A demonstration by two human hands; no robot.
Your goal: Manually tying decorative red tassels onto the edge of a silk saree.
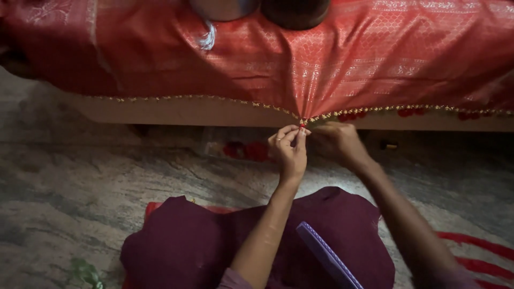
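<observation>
The red cloth (300,59), woven with a pale pattern, drapes over a low platform (176,113) and hangs down its front edge. A trim (214,98) of small gold and red beads runs along the cloth's lower border. Below the middle of the cloth, the border is pulled down into a point, and folds fan up from that point into the fabric.

The left hand (289,150) is at that point, its thumb and first fingers pinched together on a small red bead (303,125) at the trim; a ring shows on one finger. The right hand (337,143) is just beside it, touching the border to the right of the point, fingers curled in on the edge; it is in shadow and blurred, so what exactly it grips cannot be told.

Both forearms reach up from the lower part of the view toward the cloth. Under them lies the person's lap in a dark maroon garment (214,241), and a purple flat tool (326,257) rests on it, slanting away from the cloth.

On top of the cloth, at its far edge, stand a metal vessel (222,8) and a dark round pot (294,13), side by side. The floor (80,176) below the cloth is mottled grey stone, with red petals (246,151) lying near the platform's foot, left of the hands.
</observation>
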